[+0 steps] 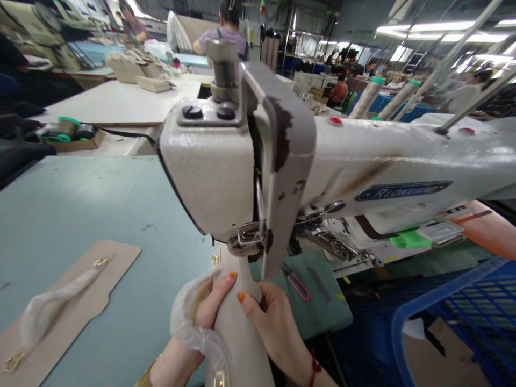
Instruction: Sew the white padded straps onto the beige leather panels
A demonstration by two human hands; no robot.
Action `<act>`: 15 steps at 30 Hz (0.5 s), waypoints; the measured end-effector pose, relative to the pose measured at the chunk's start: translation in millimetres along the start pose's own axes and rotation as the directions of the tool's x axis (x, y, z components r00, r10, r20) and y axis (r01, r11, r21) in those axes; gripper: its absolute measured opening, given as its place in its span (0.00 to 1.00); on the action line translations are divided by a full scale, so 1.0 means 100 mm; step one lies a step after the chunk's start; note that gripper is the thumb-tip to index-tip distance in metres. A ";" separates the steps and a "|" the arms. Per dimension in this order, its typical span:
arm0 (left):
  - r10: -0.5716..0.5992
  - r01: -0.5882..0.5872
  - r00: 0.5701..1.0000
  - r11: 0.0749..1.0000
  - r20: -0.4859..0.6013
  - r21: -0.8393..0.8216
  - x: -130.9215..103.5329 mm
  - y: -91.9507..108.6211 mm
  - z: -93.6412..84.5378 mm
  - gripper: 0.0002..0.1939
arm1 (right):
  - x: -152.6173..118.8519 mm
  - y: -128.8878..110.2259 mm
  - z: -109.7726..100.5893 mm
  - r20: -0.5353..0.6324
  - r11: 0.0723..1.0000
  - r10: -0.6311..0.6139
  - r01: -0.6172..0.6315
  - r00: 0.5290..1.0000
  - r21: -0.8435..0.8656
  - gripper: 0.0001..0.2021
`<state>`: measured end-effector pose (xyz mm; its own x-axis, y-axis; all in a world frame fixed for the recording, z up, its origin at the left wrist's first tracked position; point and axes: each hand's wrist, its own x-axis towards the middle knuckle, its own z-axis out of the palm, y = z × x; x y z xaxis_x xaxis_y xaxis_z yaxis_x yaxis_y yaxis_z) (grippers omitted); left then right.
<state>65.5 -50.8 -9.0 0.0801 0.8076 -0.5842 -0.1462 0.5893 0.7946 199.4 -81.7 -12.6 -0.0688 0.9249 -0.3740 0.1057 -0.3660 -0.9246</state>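
A beige bag panel [236, 322] lies under the head of a white sewing machine [209, 172], its far end hidden beneath the machine. My left hand [209, 306] grips the panel's left side, thumb on top and fingers out of sight. My right hand [272, 317] holds the right edge, thumb on top and fingers curled around it. A handle wrapped in whitish plastic [181, 317], with gold buckles at its ends, arches over my left hand and wrist. On the green table at the left rests a similar beige panel [76, 306] with a wrapped handle.
Pink-handled thread snips [297, 282] lie right of the machine head. A blue plastic crate [403, 322] holding scraps stands at the lower right. Behind the green table [121, 188] are a box of thread spools [70, 131] and a white table [116, 105]. Several people work further back.
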 end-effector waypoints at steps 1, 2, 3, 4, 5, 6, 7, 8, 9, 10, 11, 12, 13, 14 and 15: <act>-0.041 0.042 0.999 0.998 0.023 -0.045 0.02 -0.01 -0.01 0.21 | 0.01 -0.01 0.00 0.008 1.000 0.000 0.000 1.000 0.004 0.18; -0.083 0.086 0.995 0.992 0.047 -0.087 0.04 -0.01 -0.01 0.21 | 0.03 -0.02 0.00 0.014 1.000 0.002 -0.002 1.000 0.013 0.18; -0.109 0.117 0.992 0.986 0.066 -0.116 0.05 -0.01 -0.02 0.21 | 0.05 -0.03 0.00 0.021 1.000 0.006 -0.007 1.000 0.026 0.18; -0.113 0.122 0.991 0.983 0.078 -0.137 0.07 -0.01 -0.03 0.20 | 0.06 -0.05 -0.01 0.023 0.999 0.008 -0.009 1.000 0.040 0.18; -0.099 0.113 0.991 0.981 0.093 -0.157 0.09 0.00 -0.03 0.18 | 0.08 -0.06 -0.01 0.020 0.999 0.006 -0.007 1.000 0.048 0.17; -0.076 0.094 0.992 0.979 0.105 -0.179 0.10 0.01 -0.04 0.17 | 0.10 -0.08 -0.01 0.012 0.999 0.000 -0.001 1.000 0.051 0.17; -0.046 0.067 0.993 0.978 0.108 -0.198 0.12 0.02 -0.04 0.16 | 0.12 -0.10 -0.02 0.006 0.999 -0.006 0.006 1.000 0.047 0.16; -0.024 0.045 0.994 0.978 0.108 -0.203 0.13 0.04 -0.04 0.16 | 0.14 -0.11 -0.02 -0.001 0.999 -0.016 0.016 1.000 0.042 0.16; -0.010 0.030 0.995 0.981 0.102 -0.194 0.15 0.06 -0.04 0.17 | 0.15 -0.12 -0.02 -0.005 0.999 -0.022 0.022 1.000 0.040 0.16; -0.007 0.022 0.996 0.985 0.088 -0.172 0.17 0.07 -0.04 0.19 | 0.17 -0.12 -0.02 -0.005 0.999 -0.025 0.025 1.000 0.044 0.16; -0.010 0.021 0.997 0.989 0.074 -0.144 0.19 0.09 -0.04 0.21 | 0.19 -0.12 -0.02 0.007 0.998 -0.023 0.022 1.000 0.055 0.16; -0.009 0.016 0.998 0.993 0.060 -0.119 0.21 0.10 -0.05 0.23 | 0.21 -0.12 -0.02 0.022 0.997 -0.022 0.020 1.000 0.073 0.16; -0.002 0.007 0.999 0.995 0.051 -0.099 0.23 0.12 -0.06 0.24 | 0.22 -0.12 -0.01 0.034 0.996 -0.023 0.020 0.999 0.092 0.17; 0.009 -0.005 0.999 0.997 0.045 -0.080 0.24 0.12 -0.07 0.24 | 0.24 -0.12 -0.01 0.044 0.994 -0.027 0.022 0.999 0.108 0.17; 0.036 -0.033 0.999 0.997 0.039 -0.064 0.26 0.13 -0.08 0.24 | 0.26 -0.12 -0.01 0.050 0.993 -0.029 0.023 0.998 0.117 0.17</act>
<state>58.1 -22.0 -15.2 0.1136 0.8283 -0.5486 -0.2119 0.5597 0.8012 197.1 -53.7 -11.0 -0.1217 0.9289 -0.3498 -0.0126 -0.3539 -0.9352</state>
